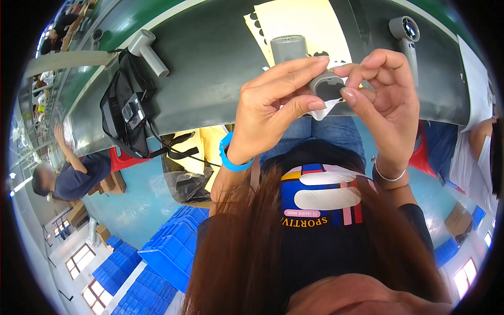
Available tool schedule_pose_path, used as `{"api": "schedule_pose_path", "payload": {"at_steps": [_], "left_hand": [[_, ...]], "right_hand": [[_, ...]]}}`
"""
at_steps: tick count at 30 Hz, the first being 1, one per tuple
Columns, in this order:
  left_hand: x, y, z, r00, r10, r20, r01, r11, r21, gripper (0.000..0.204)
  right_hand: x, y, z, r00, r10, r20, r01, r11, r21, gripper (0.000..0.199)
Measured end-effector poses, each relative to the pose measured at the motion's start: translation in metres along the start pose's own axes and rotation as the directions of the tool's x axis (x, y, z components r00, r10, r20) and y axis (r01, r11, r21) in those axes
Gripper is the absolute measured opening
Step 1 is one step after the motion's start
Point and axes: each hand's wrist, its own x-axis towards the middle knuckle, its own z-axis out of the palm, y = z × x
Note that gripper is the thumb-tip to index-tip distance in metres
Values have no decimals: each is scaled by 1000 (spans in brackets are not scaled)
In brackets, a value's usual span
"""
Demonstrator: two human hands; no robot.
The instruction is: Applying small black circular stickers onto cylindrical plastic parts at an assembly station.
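Grey cylinder (317, 82) between left fingers (294, 70); right fingers (350, 96) at dark end (329, 90).

Between the left hand (275, 100) and the right hand (386, 100), a cylindrical grey plastic part (318, 81) has a black round end face (328, 89). Beyond them, pale yellow paper sheets (310, 21) carry black round marks (254, 16). A bright blue wristband (236, 166) is just behind the left hand, a thin silvery bangle (391, 179) just behind the right.
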Motion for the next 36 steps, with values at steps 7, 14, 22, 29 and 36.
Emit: {"api": "schedule_pose_path", "payload": {"at_steps": [7, 14, 22, 29, 36], "left_hand": [[0, 1, -1, 1000, -10, 9, 10, 1000, 24, 40], [-2, 1, -1, 1000, -8, -2, 8, 1000, 5, 39], [-1, 4, 0, 998, -54, -14, 54, 998, 9, 40], [0, 7, 2, 998, -69, -14, 69, 998, -7, 39], [-8, 2, 7, 997, -80, -17, 78, 990, -114, 36]], "right_hand": [[0, 0, 2, 1000, 2, -26, -3, 1000, -14, 38], [0, -2, 5, 999, 18, -50, -19, 1000, -19, 38], [0, -2, 4, 999, 6, -40, -8, 999, -35, 38], [-1, -6, 5, 999, 3, -47, -6, 997, -75, 39], [-7, -8, 9, 996, 46, -77, -54, 993, -106, 39]]}}
